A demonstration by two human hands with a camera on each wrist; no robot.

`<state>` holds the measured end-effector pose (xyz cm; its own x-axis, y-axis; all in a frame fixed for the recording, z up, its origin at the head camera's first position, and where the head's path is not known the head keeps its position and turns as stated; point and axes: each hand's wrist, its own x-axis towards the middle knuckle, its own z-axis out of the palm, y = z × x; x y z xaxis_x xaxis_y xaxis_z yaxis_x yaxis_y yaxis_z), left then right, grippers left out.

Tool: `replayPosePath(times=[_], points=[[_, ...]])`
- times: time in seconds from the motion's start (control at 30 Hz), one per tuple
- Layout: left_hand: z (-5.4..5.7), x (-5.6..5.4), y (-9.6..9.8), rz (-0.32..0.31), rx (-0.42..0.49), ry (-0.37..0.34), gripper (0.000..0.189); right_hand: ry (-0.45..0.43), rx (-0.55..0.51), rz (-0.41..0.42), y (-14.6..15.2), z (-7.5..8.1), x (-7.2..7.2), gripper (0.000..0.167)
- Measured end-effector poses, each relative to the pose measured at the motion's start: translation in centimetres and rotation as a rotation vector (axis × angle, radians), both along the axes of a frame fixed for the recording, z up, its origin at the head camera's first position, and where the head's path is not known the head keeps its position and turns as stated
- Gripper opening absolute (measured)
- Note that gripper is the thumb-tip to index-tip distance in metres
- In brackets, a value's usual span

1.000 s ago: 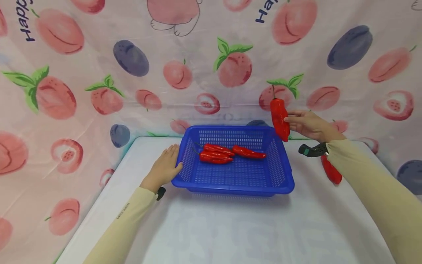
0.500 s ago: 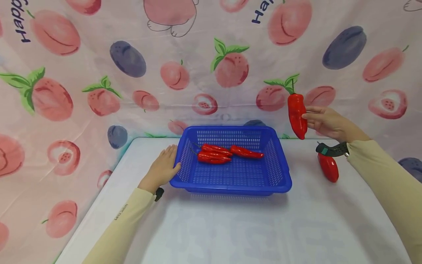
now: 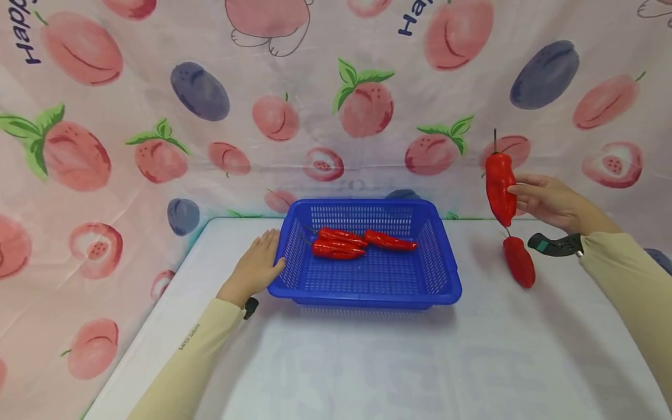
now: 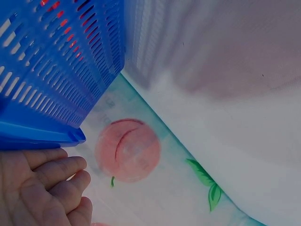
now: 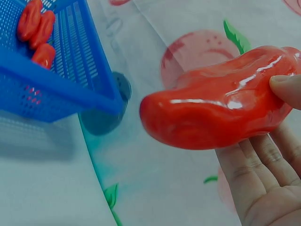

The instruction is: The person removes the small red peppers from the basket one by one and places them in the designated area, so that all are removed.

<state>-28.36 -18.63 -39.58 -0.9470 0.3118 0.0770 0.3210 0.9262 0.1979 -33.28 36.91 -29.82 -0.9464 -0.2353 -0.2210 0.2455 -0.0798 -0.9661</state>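
I watch the right hand (image 3: 551, 201) having carried its held red pepper (image 3: 501, 189) rightward, off from the blue plastic basket (image 3: 362, 299). Thumb and fingers pinch it from the right, stem up, long axis nearly upright. Just below, nearest this hand, a loose red pepper (image 3: 518, 262) lies towards the tabletop's (image 3: 367, 364) far edge. The left hand (image 3: 254, 268), fingers extended, touches the basket's left rim; three red peppers (image 3: 338, 250) lie inside.

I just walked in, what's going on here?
A person holds a red pepper up in the grip of the right hand, to the right of a blue basket. The left hand rests against the basket's left side. Three peppers lie inside; another pepper lies on the white table.
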Motion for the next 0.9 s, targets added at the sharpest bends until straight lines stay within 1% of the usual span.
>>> replayPosePath(times=[0.27,0.37,0.6,0.73,0.9], points=[[-0.2,0.0,-0.1,-0.007,-0.002,0.013,0.067,-0.001,0.091,0.015,2.1,-1.3,0.2,0.024],[-0.3,-0.1,-0.1,-0.011,-0.004,0.022,0.067,-0.029,0.083,0.003,2.9,-1.9,0.4,0.024],[-0.4,-0.2,-0.1,-0.010,-0.001,0.018,0.068,-0.101,-0.010,-0.033,4.9,-3.3,0.6,0.023],[-0.4,-0.2,-0.2,-0.007,-0.004,0.021,0.068,-0.118,0.002,-0.043,5.8,-4.2,0.5,0.020],[-0.3,-0.1,-0.3,-0.005,-0.003,0.021,0.068,-0.124,0.004,-0.043,6.7,-5.1,0.6,0.022]])
